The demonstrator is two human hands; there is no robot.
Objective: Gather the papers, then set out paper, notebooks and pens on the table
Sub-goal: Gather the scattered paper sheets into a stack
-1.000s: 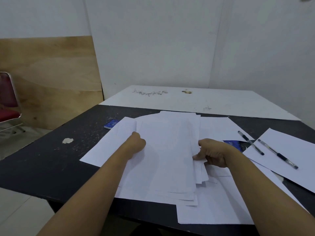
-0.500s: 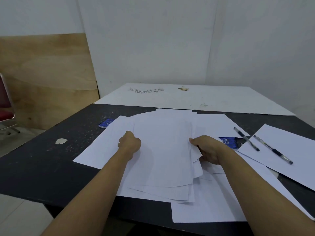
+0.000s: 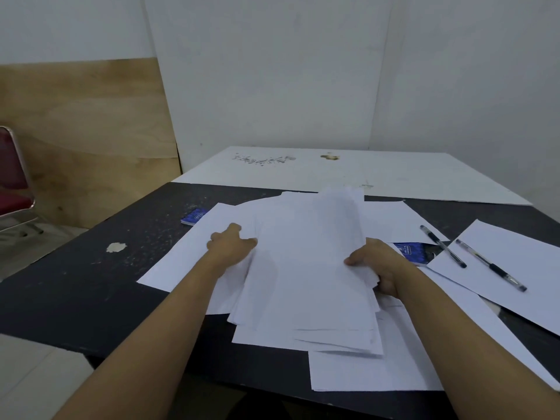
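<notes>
A loose stack of white papers (image 3: 306, 274) lies mid-table, its far end lifted off the black table (image 3: 75, 280). My left hand (image 3: 231, 244) grips the stack's left edge and my right hand (image 3: 375, 265) grips its right edge. More single sheets (image 3: 378, 371) lie spread beneath and around the stack. One blue notebook (image 3: 194, 216) peeks out at the far left of the sheets. A second blue notebook (image 3: 410, 251) shows just right of my right hand, partly covered. Two pens (image 3: 442, 246) (image 3: 491, 265) lie at the right, the farther one on a separate sheet (image 3: 521, 268).
A white board (image 3: 394, 174) covers the table's far part against the wall. A plywood panel (image 3: 81, 137) leans at the left, with a red chair (image 3: 13, 183) beside it. A chipped pale spot (image 3: 116, 247) marks the table's left side.
Both hands have closed in on the stack's sides and raised its far end; the sheets are drawn together more than before.
</notes>
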